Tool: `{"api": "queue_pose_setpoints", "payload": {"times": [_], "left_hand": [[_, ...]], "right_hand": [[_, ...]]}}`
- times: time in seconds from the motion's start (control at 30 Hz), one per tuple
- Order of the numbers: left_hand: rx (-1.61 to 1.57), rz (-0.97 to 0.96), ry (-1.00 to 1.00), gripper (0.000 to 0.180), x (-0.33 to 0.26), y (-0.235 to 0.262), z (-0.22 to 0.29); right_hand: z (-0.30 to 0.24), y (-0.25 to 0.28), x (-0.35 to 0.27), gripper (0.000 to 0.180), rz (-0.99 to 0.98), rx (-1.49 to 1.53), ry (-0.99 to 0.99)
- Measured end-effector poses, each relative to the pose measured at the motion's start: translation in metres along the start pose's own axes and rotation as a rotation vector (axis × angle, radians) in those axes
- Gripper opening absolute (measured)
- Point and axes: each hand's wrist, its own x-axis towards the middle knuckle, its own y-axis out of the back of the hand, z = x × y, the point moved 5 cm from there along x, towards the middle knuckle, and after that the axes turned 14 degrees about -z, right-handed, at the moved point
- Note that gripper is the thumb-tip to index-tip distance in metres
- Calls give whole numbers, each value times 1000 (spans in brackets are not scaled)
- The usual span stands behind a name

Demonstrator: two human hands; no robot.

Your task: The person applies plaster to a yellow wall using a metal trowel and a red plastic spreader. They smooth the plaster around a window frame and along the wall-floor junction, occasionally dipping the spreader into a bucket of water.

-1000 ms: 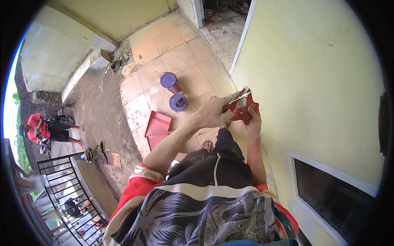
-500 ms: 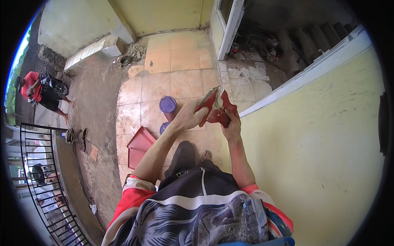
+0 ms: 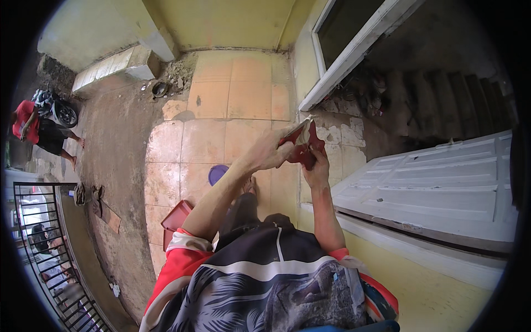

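White panelled door (image 3: 426, 185) shows far more widely at right than in the earlier frame. Left hand (image 3: 269, 150) and right hand (image 3: 316, 171) keep their fingers closed on red pieces (image 3: 303, 156), above the tiled floor (image 3: 204, 141). Pale paste (image 3: 302, 136) already lies on them; how much work remains cannot be told. They look thin, stiff, wavy-edged; the paste seems soft.

1. My feed: left head fisheye, set above and behind the fingers (image 3: 285, 150), looking steeply down.
2. Faces forward past the fingers, tiled floor (image 3: 249, 95) beyond them.
3. Fingers at middle range; shirt (image 3: 227, 293) much nearer, behind them.
4. Wide field: I get railing (image 3: 43, 243) far left of the fingers, white door (image 3: 428, 185) right.
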Motion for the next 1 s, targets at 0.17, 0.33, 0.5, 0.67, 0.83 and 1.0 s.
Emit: {"api": "queue_pose_setpoints", "payload": {"times": [0.17,0.33,0.5,0.67,0.83,1.0], "left_hand": [[127,2,-51,50,78,104,-4],[181,-100,86,63,148,191,-14],[216,-109,178,66,220,293,-45],[248,-135,227,65,309,393,-60],[349,-220,276,62,386,492,-73],[443,-381,238,66,440,564,-74]], "right_hand": [[-4,-24,133,25,45,14,56],[11,-22,246,37,-128,108,51],[30,-41,377,32,-94,117,85],[36,-48,523,43,-131,230,107],[26,-64,649,39,-243,224,138],[28,-67,738,41,-223,206,158]]}}
